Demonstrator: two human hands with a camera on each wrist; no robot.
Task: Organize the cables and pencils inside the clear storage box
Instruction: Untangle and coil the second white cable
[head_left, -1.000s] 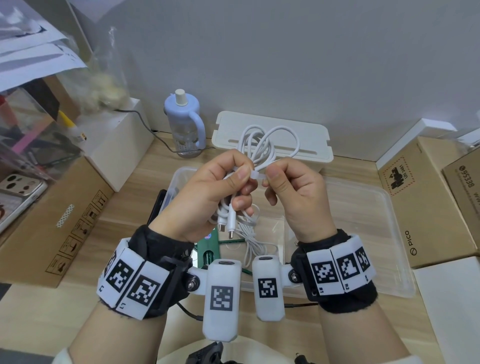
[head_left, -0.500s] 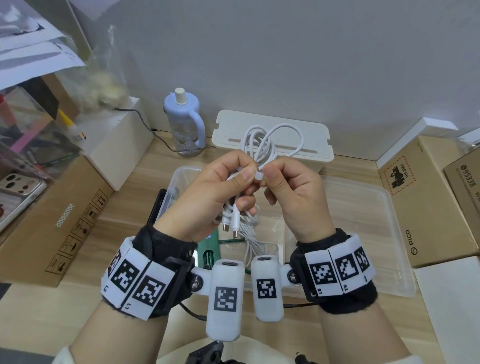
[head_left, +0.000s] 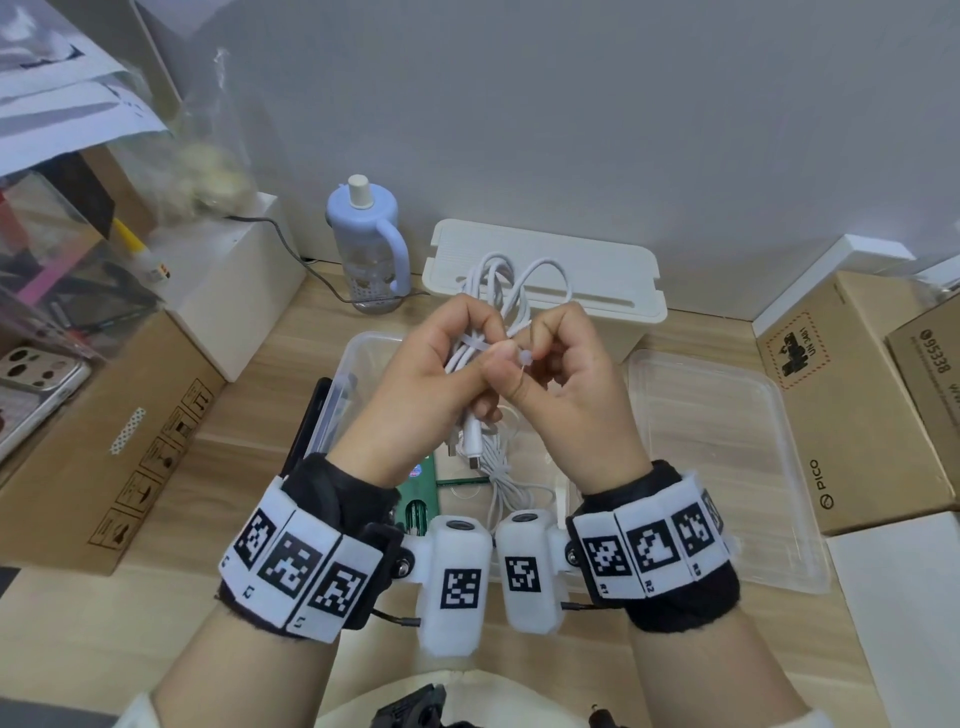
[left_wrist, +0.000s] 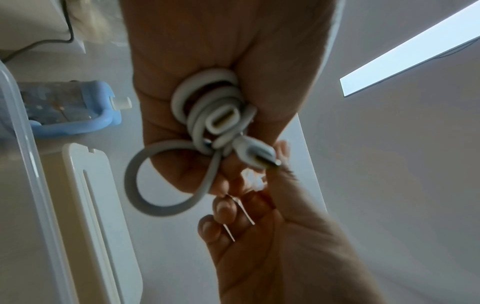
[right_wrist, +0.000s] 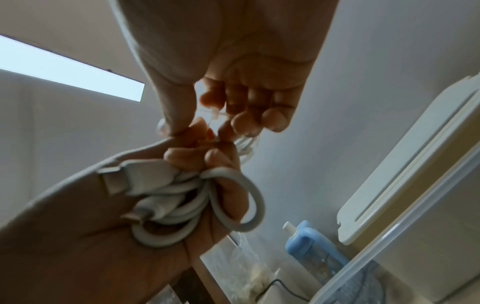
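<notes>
Head view shows both hands raised together over the clear storage box (head_left: 358, 358), which sits open on the wooden tabletop (head_left: 249, 452) toward its far edge. The left hand (head_left: 415, 395) has its fingers curled round a coiled white cable (head_left: 498, 286); loops stick up above the fist and two plugs (head_left: 470, 441) hang out below it. From the left wrist view the coil (left_wrist: 207, 107) is packed tight in the palm, one loop drooping free. The right hand (head_left: 566, 395) pinches a thin clear tie (head_left: 524, 357) between thumb and forefinger, right against the bundle, its other fingers curled in loosely. More white cable (head_left: 498, 478) lies inside the box beneath the hands, beside something green (head_left: 421, 493) I can't make out. The clear lid (head_left: 727, 457) lies just right of the box. A blue bottle (head_left: 366, 244) and a white case (head_left: 545, 270) stand along the far edge, with cardboard boxes (head_left: 852, 395) on the right.
</notes>
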